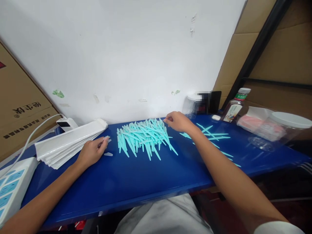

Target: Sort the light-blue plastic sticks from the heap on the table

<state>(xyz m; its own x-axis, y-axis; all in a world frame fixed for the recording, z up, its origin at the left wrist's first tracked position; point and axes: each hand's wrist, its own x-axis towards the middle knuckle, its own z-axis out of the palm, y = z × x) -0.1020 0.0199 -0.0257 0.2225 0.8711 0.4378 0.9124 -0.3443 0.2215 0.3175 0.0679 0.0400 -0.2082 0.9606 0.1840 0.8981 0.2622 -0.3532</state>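
Observation:
A heap of slim turquoise sticks with paler, whitish ends, resembling eyebrow razors, lies in the middle of the blue table. To the left of the heap, my left hand rests on the table, thumb and fingers pinched on a small translucent cap. Another translucent cap lies just below its fingertips. At the heap's upper right edge is my right hand, fingers closed together; what they hold, if anything, is hidden. Several loose turquoise sticks are scattered beyond my right forearm.
Left of my left hand lies a stack of white plastic bags, with a white device and power strip nearby. On the right stand a bottle, a pink pack and a clear jar. A white wall rises behind.

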